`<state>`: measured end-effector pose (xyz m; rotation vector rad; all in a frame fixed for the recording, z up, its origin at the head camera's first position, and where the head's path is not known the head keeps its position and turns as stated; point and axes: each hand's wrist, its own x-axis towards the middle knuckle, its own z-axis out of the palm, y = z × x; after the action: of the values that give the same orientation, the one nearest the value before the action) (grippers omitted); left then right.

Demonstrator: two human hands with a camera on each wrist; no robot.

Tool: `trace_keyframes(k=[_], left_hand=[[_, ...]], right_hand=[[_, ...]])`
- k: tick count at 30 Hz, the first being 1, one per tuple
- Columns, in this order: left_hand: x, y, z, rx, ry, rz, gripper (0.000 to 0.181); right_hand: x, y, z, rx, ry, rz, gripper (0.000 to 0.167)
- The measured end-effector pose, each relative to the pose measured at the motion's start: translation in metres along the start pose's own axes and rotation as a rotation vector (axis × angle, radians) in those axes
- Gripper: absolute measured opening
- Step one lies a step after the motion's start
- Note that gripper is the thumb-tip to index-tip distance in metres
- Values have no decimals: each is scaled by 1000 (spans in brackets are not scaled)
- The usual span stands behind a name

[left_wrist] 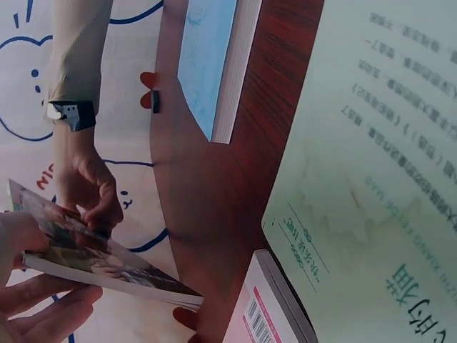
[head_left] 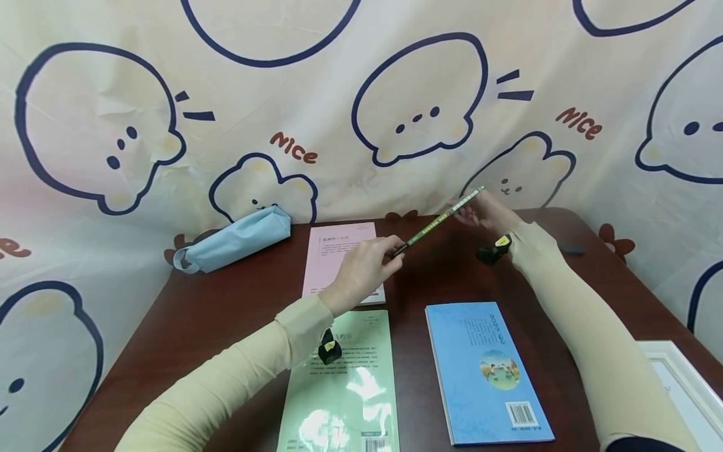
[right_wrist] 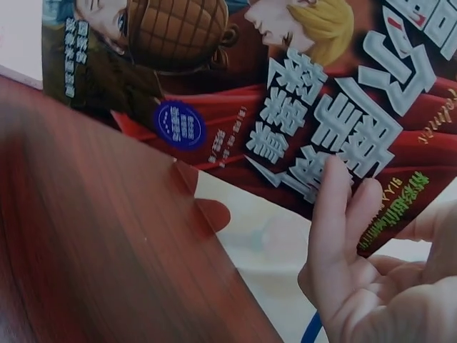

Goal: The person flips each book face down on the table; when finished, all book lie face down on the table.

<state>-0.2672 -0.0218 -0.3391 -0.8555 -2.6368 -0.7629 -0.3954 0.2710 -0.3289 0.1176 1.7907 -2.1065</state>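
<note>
A thin book (head_left: 437,221) is held up over the far part of the table, its green and yellow spine edge showing in the head view. Its dark red cover (right_wrist: 235,114), with painted faces and large white characters, fills the top of the right wrist view. My left hand (head_left: 364,267) grips the near-left end, above a pink book (head_left: 339,245). At the far-right end, my right hand (head_left: 488,213) pinches a corner, with fingertips (right_wrist: 335,171) on the cover. In the left wrist view the left fingers (left_wrist: 53,304) lie along the book's underside.
A green book (head_left: 344,389) and a blue book (head_left: 486,370) lie on the dark wooden table (head_left: 226,326). A light blue pencil case (head_left: 237,238) is at the back left. A white frame (head_left: 678,376) is at the right edge, and a patterned cloth (head_left: 339,94) hangs behind.
</note>
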Motion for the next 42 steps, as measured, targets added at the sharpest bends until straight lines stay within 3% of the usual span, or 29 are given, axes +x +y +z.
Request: trace_keyframes(k=[5,11,16,21,24,28,34,42], left_hand=[[-2,-1,1,33,19,37,15],[-4,-4,4,117,69,50,17],[-6,-3,8,81,86,38,18],[-7,-4,11,-43,90,-17,23],[-7,-5,12,-147,76,-83,36],[-5,-9,12,-339,74,-174,56],[-1,-14,7,-609,100,-279,75],[0,-21,7,-766,58,-453,80]], right_hand=[[-1,0,-7,-21,25,59,37],[3,-2,-13,-142,8,35,32],[-1,0,-15,-114,-13,84,16],[-8,2,-15,-116,-33,150,44],[-9,1,-13,-29,-23,233,46],[-14,-1,-9,-35,18,281,47],[-23,-8,-3,-80,-11,231,44],[-26,-10,0,9,-72,255,49]])
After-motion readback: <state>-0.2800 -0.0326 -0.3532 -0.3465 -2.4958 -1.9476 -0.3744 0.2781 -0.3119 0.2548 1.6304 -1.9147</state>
